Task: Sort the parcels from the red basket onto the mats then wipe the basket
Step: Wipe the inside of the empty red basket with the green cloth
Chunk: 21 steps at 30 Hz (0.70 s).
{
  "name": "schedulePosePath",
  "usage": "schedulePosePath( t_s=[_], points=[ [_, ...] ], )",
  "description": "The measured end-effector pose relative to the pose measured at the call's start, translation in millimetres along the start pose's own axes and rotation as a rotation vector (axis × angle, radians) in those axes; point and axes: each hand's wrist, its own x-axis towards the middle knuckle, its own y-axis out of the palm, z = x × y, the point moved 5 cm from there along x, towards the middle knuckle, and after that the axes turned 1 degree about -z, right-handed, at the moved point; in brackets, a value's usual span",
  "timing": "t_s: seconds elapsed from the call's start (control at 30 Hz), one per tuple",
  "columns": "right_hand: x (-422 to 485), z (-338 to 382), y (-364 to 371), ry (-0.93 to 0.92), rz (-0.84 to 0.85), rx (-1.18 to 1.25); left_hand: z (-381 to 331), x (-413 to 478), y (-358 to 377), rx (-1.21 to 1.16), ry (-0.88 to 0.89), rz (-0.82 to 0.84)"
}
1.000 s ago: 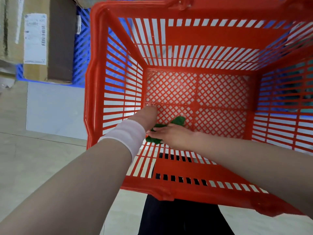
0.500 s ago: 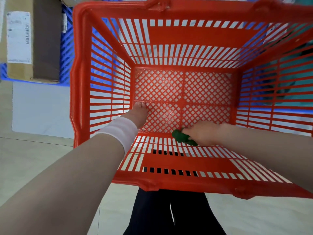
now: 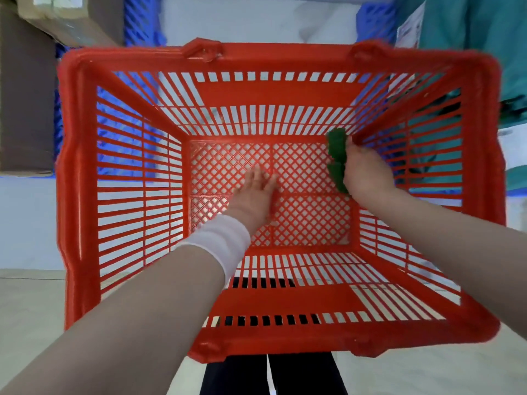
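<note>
The red basket (image 3: 85, 195) fills the view, seen from above, with no parcels inside. My left hand (image 3: 253, 195), with a white band on the wrist, lies flat on the basket's mesh floor near its middle, fingers straight. My right hand (image 3: 366, 172) grips a green cloth (image 3: 336, 158) at the far right corner of the floor, where the right wall meets the far wall. The cloth sticks out to the left of my fingers.
Brown cardboard parcels (image 3: 25, 104) lie on a blue mat (image 3: 137, 27) at the upper left. Teal parcels (image 3: 484, 38) lie at the upper right behind the basket. A white mat (image 3: 28, 223) shows at the left. Dark trouser legs (image 3: 242, 374) stand below the basket.
My right hand has carried the green cloth from the near edge of the floor to the far right corner. My left hand has slid from the left wall toward the floor's middle.
</note>
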Motion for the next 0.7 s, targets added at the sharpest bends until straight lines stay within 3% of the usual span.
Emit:
schedulePosePath(
  t_s=[0.07, 0.13, 0.3, 0.7],
  points=[
    [16, 7, 17, -0.039, -0.028, -0.017, -8, 15, 8, 0.036, 0.003, -0.014],
    [24, 11, 47, -0.056, 0.053, -0.02, -8, 21, 18, 0.068, -0.01, -0.049],
    [3, 10, 63, 0.01, 0.102, 0.008, -3, 17, 27, 0.1, 0.016, -0.102],
    [-80, 28, 125, 0.28, 0.636, -0.038, -4, 14, 22, 0.135, 0.011, -0.101]
  ],
)
